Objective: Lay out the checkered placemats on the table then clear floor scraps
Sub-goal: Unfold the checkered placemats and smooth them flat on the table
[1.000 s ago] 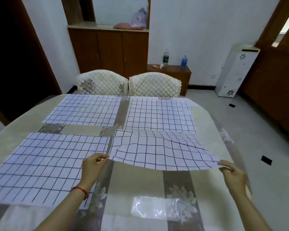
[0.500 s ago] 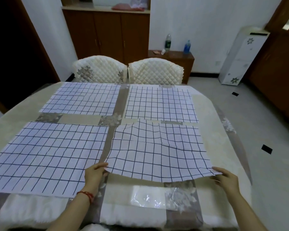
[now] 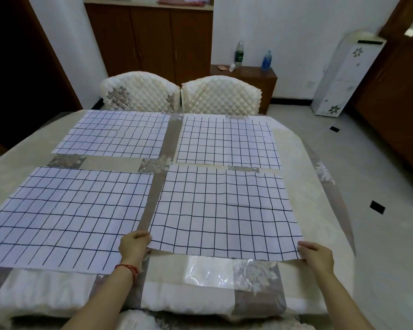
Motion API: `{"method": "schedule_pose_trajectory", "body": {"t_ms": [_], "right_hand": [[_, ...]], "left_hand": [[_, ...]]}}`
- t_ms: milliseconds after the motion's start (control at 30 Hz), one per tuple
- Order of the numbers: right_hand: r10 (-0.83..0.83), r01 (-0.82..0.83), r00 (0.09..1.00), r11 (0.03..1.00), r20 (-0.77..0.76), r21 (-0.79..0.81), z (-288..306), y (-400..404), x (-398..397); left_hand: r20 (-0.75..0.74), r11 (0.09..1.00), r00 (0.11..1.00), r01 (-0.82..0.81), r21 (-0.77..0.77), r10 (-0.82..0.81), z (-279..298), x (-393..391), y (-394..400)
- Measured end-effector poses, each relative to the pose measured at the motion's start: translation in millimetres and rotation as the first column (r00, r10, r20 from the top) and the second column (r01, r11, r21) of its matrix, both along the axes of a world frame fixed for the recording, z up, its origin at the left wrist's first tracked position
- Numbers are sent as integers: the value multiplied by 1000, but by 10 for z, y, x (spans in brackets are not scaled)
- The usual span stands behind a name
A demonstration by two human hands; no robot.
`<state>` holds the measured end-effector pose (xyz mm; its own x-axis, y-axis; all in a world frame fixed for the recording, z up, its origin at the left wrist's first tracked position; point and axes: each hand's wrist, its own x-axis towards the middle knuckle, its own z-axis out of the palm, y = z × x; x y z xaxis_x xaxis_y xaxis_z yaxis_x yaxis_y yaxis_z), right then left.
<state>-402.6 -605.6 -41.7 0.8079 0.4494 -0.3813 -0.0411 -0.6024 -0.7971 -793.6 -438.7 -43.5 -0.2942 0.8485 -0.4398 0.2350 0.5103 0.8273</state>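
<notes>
While pinching near-right placemat (image 3: 224,210) corners, left hand (image 3: 134,245) and right hand (image 3: 316,256); patchwork tabletop (image 3: 200,277), four mats, tiled floor (image 3: 379,175).

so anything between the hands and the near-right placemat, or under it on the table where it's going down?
Nothing visible. The left hand and right hand each already hold a near corner of the placemat, which lies nearly flat on the tablecloth, apart from the other three mats. What's under it can't be seen.
</notes>
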Motion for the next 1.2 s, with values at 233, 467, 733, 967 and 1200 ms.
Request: {"method": "schedule_pose_trajectory", "body": {"t_ms": [233, 467, 733, 967, 1200], "right_hand": [[40, -36, 997, 998, 72, -60, 9, -178, -30], [67, -59, 992, 996, 106, -72, -10, -236, -67], [69, -60, 993, 994, 99, -88, -24, -261, -113], [87, -73, 990, 991, 115, -116, -39, -291, -127], [233, -39, 863, 915, 449, -401, 91, -174, -238]], "left_hand": [[-103, 998, 993, 57, -10, -57, -35, -126, -107], [-195, 992, 973, 127, -17, -128, -28, -164, -213], [-244, 990, 959, 140, -23, -141, -88, -181, -255], [-326, 981, 927, 196, -4, -187, -95, -176, -270], [-688, 921, 682, 385, 48, -249, -42, -60, -353]]}}
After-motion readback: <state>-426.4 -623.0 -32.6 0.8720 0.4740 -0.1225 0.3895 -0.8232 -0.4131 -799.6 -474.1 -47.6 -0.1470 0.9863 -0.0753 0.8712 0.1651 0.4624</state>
